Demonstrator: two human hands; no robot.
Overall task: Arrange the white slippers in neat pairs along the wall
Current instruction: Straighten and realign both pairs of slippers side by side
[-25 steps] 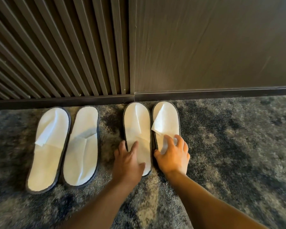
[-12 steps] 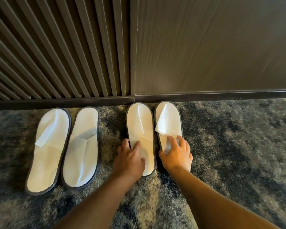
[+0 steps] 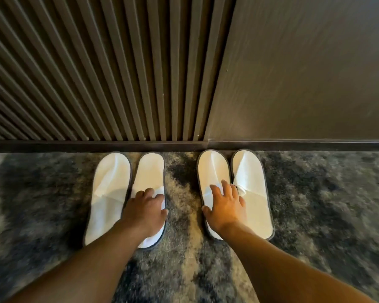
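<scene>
The wall (image 3: 293, 73) fills the top half of your view, slatted from 9 to 12 o'clock and smooth from 12 to 3, with a dark skirting (image 3: 96, 146) along its foot. Below it runs the mottled carpet (image 3: 326, 204).

Four white slippers lie on the carpet with their toes at the skirting, in two pairs with a strip of carpet between. The left pair (image 3: 109, 193) sits at about 10 o'clock from centre, its two slippers touching but leaning slightly, heels drifting toward 7 o'clock. The right pair (image 3: 252, 193) sits at about 2 o'clock, straighter, its slippers just beside each other.

Your left hand (image 3: 144, 209) lies flat on the inner slipper of the left pair, fingers loosely curled over the strap edge; I cannot tell whether it pinches the fabric. Your right hand (image 3: 225, 206) rests spread on the inner slipper of the right pair, fingertips reaching toward its neighbour's strap.

Risks, as I judge them: these slippers look thin and light, so a sideways push from either palm could skew a heel out of line or ride one slipper over its partner. Dragging on carpet may also crumple a folded strap. Lift your hands straight up.
</scene>
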